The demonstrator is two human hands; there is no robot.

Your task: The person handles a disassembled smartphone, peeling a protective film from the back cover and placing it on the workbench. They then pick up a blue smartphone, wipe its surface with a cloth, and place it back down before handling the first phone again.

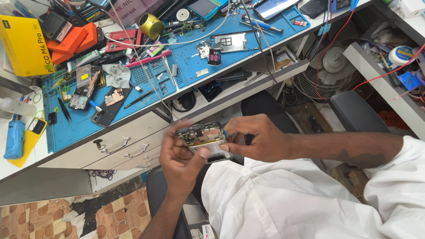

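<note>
My left hand (179, 161) cups the opened phone (203, 139) from below, thumb pressed on its near edge to steady it over my lap. My right hand (259, 137) pinches its right side, fingertips curled in at the exposed insides. Far off, the blue mat (195, 57) holds other stripped phones and tools.

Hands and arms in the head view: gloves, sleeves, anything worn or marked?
Both hands are bare: no gloves, rings, watch or bands show on the left hand or the right hand. The right forearm is uncovered up to a loose white sleeve bunched at the frame's right edge, and bears a darker patch. The left forearm is uncovered as far as the bottom edge; no sleeve shows there.
</note>
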